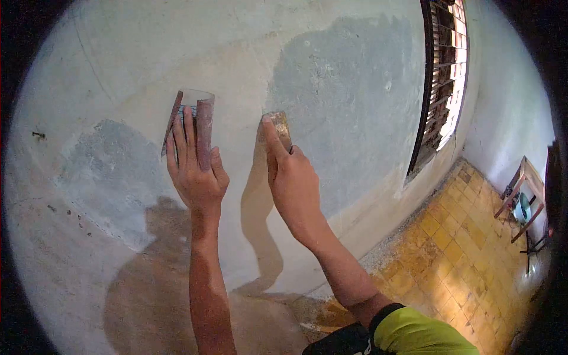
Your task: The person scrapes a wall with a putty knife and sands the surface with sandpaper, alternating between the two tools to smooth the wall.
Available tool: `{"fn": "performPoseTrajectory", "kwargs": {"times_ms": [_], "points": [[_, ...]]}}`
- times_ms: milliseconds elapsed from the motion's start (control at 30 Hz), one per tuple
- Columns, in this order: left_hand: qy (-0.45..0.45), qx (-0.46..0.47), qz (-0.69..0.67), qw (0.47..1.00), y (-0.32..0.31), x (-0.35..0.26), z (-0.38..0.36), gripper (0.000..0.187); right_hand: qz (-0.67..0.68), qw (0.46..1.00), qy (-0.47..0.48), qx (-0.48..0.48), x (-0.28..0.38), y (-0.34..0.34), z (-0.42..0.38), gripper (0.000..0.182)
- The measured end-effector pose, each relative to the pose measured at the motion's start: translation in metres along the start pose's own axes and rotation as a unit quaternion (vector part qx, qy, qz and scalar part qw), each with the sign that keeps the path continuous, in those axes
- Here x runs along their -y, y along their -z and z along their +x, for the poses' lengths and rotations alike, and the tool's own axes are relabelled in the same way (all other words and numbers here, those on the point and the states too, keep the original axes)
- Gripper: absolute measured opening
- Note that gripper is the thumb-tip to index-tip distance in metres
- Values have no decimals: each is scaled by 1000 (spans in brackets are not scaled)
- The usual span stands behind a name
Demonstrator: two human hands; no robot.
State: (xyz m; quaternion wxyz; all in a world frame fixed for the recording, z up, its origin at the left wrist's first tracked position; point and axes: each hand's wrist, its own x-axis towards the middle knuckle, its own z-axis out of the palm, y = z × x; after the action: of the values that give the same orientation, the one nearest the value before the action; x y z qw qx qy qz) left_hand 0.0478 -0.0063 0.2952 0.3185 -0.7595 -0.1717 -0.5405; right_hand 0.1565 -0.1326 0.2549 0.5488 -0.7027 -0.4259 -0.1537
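Observation:
My left hand (198,177) lies against the wall on a sheet of sandpaper (204,133), its fingers pointing up. The sheet's reddish-brown side edges curl outward, and the right curl covers part of my fingers. To the right, my right hand (293,177) grips a small flat scraper (280,127) with a stained, yellowish-brown face. My index finger stretches along the scraper toward its upper edge; the handle is hidden in my palm. Both hands are in front of a pale wall (236,71) with a large grey patch (349,89) at right and a smaller grey patch (112,165) at left.
A barred window (441,83) is at the upper right. Below it is a yellow tiled floor (455,236). A wooden stool (526,177) and a light blue bowl (522,208) stand near the far wall. A nail-like piece (39,135) sticks out of the wall at left.

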Motion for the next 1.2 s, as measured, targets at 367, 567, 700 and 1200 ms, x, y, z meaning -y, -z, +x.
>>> {"fn": "performPoseTrajectory", "kwargs": {"times_ms": [367,567,700,1200], "points": [[5,-15,-8,1000,2,-2,0,51,9,998,41,54,-18,7,4,56],[-5,-17,-6,1000,0,1,-1,53,-2,997,57,50,-17,15,19,54],[-5,-18,14,1000,1,-1,0,50,-4,995,88,45,-24,20,28,53],[19,-3,4,1000,2,-1,-1,51,-14,993,117,27,-32,11,24,55]]}}
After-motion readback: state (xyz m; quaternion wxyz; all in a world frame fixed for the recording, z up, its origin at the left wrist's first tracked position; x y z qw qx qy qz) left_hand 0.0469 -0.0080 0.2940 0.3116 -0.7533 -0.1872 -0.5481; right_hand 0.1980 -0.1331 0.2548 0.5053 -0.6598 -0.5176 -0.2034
